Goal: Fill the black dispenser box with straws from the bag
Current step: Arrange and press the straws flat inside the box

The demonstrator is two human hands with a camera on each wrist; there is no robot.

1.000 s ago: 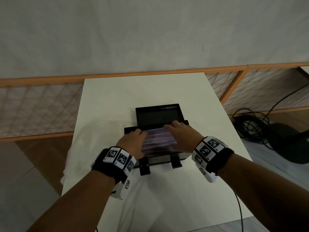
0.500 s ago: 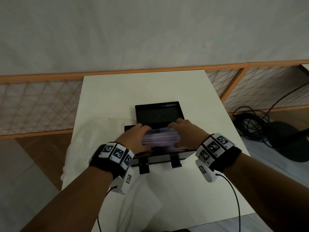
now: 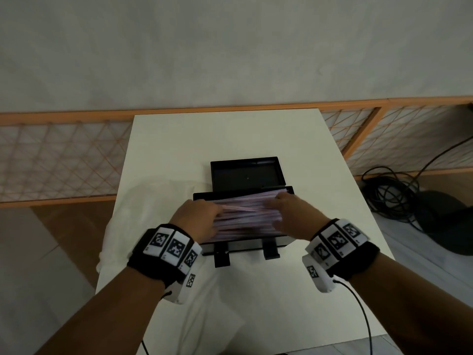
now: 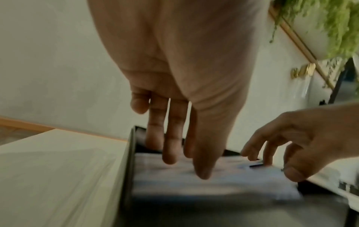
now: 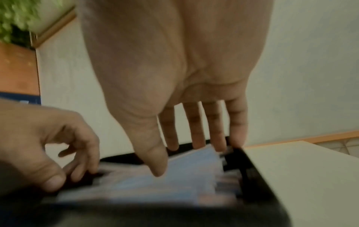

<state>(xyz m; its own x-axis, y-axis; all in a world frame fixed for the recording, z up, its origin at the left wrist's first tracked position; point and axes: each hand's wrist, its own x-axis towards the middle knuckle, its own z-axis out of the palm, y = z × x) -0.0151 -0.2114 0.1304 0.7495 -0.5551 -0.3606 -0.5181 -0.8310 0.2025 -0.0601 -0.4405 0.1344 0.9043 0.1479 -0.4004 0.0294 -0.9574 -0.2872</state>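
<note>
Nearest the camera, both forearms reach in from the lower edge, each wrist wrapped in a black band with black-and-white marker tiles, and a thin cable trails from the right band off the bottom of the head view. A crumpled clear plastic bag [image 3: 158, 226] lies on the white worktop [image 3: 230, 134] under and beside the left forearm; its outline is faint against the pale surface and its contents cannot be made out. Beyond it, the left hand [image 3: 197, 221] and right hand [image 3: 291, 219] rest on either end of a layer of straws [image 3: 245, 216], pale with pink and blue tints, lying crosswise inside the black dispenser box [image 3: 243, 245] in the middle of the worktop. The fingers of both hands are extended and spread, pressing down on the straws rather than curling round them; the wrist views show the fingertips touching the top of the pile, though motion blur smears the straws into streaks, so single straws cannot be told apart. The hands cover the ends of the pile and much of the box's side walls. Two short black feet stick out from the box's near face. Its lid [image 3: 247, 175] stands open behind. Farther off, coiled black cables [image 3: 389, 198] lie on the floor to the right, partly cut off.
</note>
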